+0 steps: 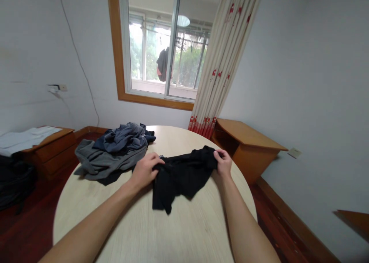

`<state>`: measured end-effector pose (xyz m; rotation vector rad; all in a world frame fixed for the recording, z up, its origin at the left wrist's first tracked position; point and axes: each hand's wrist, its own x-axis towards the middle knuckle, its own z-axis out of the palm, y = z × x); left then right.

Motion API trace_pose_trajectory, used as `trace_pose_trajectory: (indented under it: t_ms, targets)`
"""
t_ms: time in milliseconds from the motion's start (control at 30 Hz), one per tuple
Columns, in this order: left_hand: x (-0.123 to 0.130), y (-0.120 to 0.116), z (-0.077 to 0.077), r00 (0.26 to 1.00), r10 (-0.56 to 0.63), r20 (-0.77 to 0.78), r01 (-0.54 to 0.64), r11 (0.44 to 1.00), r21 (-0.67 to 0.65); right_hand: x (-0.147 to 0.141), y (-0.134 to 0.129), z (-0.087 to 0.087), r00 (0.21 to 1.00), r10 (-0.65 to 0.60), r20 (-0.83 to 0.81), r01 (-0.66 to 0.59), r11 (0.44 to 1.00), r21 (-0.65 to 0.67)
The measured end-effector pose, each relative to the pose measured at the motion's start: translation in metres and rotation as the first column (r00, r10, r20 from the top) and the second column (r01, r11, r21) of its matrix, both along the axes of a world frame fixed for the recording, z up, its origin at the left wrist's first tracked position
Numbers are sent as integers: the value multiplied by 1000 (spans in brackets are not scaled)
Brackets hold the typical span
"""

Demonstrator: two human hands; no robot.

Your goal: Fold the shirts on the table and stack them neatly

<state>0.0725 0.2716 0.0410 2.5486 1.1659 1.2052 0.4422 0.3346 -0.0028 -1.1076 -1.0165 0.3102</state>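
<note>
A black garment [184, 176] is stretched sideways between my two hands over the round table [184, 236]. My left hand [145, 170] pinches its left end, and my right hand [223, 163] grips the upper right corner. The lower part of the cloth hangs in uneven folds, its lower edge near the tabletop. Just left of my left hand lies a heap of clothes, with a grey garment [108, 163] below and a dark blue one [122, 137] on top.
A wooden desk [250, 134] stands behind the table at the right, beside a patterned curtain [221, 63]. On the left is a wooden cabinet [57, 149] bearing white sheets [29, 137], with a black bag [17, 180] before it. Behind is a window [164, 94].
</note>
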Motion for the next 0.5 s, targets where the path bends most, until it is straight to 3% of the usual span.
trace_pose_trajectory:
  t_ms: [100, 200, 367, 433, 500]
  targets:
    - [-29, 7, 21, 905, 203, 373, -296, 932, 211, 22, 7, 1, 952, -98, -290, 140, 982, 129]
    - [-45, 12, 30, 767, 267, 584, -465, 857, 220, 29, 13, -6, 925, -128, -358, 169, 982, 85]
    - [-42, 12, 29, 713, 152, 684, -329, 934, 136, 22, 14, -11, 921, -185, -342, 204, 979, 20]
    - [-43, 13, 30, 626, 101, 773, -318, 939, 135, 25, 13, -9, 920, -204, -333, 232, 972, 45]
    - [-50, 19, 29, 549, 125, 826, -329, 941, 76, 28, 12, -6, 919, -218, -328, 244, 969, 41]
